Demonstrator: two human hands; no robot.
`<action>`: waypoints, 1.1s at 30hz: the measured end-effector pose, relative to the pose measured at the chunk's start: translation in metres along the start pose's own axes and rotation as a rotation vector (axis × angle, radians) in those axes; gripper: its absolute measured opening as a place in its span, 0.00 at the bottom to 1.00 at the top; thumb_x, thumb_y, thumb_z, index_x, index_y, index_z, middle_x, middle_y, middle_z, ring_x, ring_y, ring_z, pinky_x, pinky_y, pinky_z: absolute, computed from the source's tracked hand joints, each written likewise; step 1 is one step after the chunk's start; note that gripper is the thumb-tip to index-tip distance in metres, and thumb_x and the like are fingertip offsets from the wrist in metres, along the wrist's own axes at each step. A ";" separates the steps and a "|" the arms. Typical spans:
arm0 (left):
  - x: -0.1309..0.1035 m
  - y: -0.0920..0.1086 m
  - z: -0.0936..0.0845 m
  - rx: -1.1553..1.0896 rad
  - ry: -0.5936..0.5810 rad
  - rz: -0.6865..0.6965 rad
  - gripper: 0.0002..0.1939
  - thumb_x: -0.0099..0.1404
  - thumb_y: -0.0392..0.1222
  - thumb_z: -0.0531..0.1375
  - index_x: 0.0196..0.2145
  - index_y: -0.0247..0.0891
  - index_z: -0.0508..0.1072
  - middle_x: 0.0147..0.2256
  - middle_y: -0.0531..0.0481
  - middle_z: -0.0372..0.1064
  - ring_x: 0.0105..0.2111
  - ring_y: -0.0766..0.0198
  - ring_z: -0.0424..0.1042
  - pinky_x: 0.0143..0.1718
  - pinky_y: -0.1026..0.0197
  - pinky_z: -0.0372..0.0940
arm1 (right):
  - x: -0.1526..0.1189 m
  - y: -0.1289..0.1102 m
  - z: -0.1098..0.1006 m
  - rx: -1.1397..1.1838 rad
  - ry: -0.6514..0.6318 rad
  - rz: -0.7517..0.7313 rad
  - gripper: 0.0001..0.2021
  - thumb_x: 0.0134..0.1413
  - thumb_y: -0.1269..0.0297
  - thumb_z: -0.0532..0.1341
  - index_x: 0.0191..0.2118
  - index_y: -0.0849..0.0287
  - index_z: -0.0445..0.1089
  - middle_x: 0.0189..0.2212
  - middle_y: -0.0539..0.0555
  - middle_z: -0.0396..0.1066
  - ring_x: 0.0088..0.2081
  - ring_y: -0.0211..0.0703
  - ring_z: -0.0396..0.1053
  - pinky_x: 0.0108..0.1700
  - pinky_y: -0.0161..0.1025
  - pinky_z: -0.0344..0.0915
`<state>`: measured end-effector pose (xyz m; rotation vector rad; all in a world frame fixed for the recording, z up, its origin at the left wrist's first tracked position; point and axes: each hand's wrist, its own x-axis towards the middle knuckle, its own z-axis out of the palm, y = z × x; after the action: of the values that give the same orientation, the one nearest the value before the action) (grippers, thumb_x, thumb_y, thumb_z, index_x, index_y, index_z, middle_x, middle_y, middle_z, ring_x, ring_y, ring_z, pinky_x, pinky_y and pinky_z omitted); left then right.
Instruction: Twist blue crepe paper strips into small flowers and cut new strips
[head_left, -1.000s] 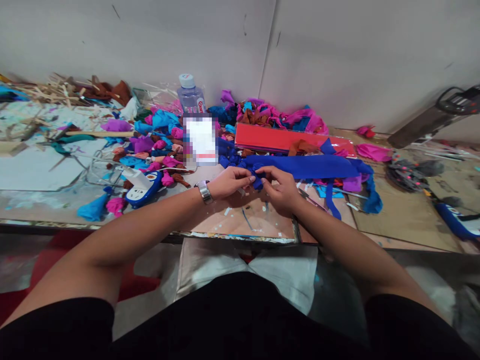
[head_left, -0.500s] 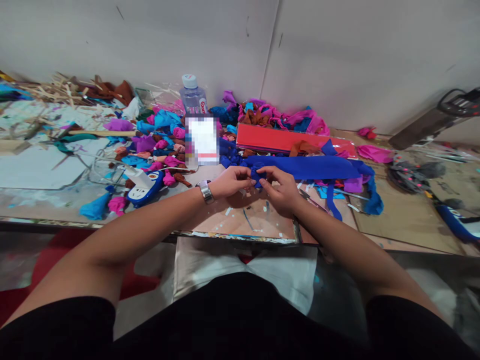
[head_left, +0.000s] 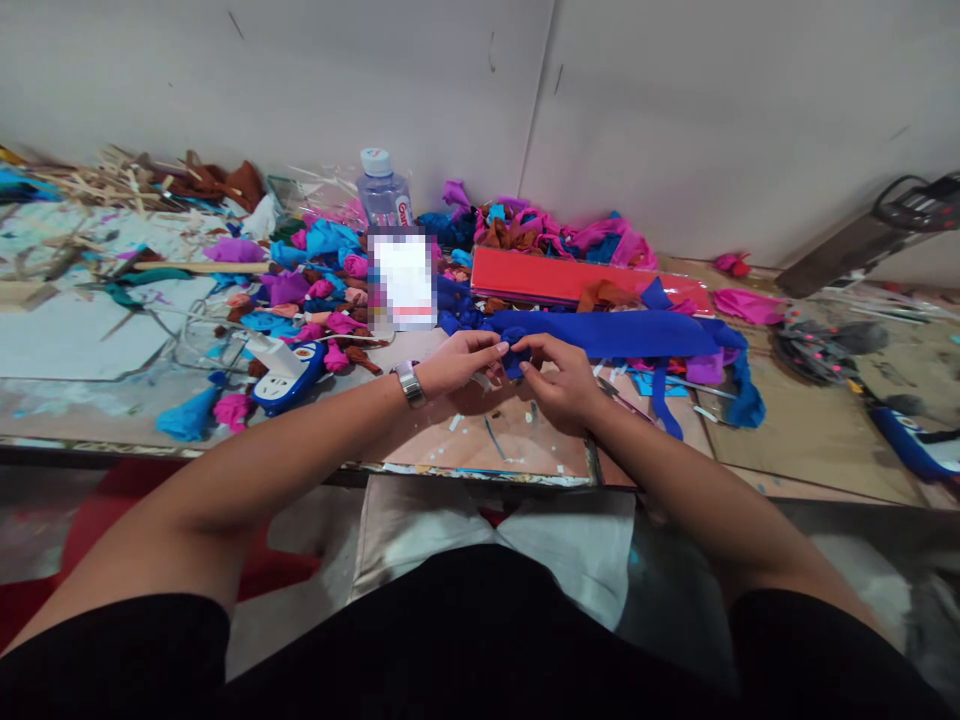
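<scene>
Your open room: near side of blue strip [head_left: 622, 333], low tabletop [head_left: 465, 445] with scattered small scraps. Right of strip, past its trailing end, you have flat cardboard [head_left: 802, 450], dark gray bundle [head_left: 810, 350] blocking its back part. Behind strip, red packet [head_left: 555, 277], then crumpled heap [head_left: 540, 235] against wall [head_left: 375, 80]. Left of strip, colored knots [head_left: 285, 288], upright bottle [head_left: 384, 198] and socket block [head_left: 279, 388] crowd your way.

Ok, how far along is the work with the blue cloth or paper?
Looks done: the bunched pink piece and many like it lie left of the hands. In hand: a small blue bunch, gripped by the right hand, with the left hand's fingertips against it. Probably left: the long blue strip, largely flat. The final count can't be told.
</scene>
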<state>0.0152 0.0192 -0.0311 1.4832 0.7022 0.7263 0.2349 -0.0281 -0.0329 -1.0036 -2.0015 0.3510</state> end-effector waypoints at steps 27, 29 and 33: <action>0.002 -0.010 -0.004 0.360 0.141 0.429 0.20 0.71 0.53 0.64 0.54 0.39 0.76 0.40 0.47 0.78 0.37 0.62 0.76 0.40 0.59 0.72 | 0.000 0.003 0.002 0.255 0.046 0.153 0.16 0.70 0.54 0.62 0.58 0.52 0.70 0.38 0.51 0.74 0.37 0.42 0.73 0.42 0.39 0.70; 0.000 -0.008 -0.003 0.422 0.147 0.448 0.19 0.72 0.52 0.64 0.54 0.39 0.76 0.39 0.48 0.77 0.37 0.63 0.76 0.40 0.60 0.71 | 0.001 0.002 0.002 0.257 0.041 0.150 0.15 0.70 0.55 0.62 0.57 0.53 0.72 0.40 0.52 0.75 0.38 0.41 0.73 0.42 0.39 0.70; -0.003 -0.006 -0.001 0.448 0.168 0.493 0.18 0.72 0.50 0.63 0.55 0.39 0.74 0.39 0.49 0.75 0.37 0.65 0.74 0.39 0.61 0.70 | 0.002 0.000 0.002 0.242 0.059 0.157 0.14 0.69 0.54 0.63 0.54 0.55 0.72 0.36 0.51 0.73 0.34 0.40 0.71 0.38 0.37 0.69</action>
<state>0.0123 0.0181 -0.0375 2.0610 0.6564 1.1294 0.2321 -0.0262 -0.0326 -1.0060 -1.7819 0.6262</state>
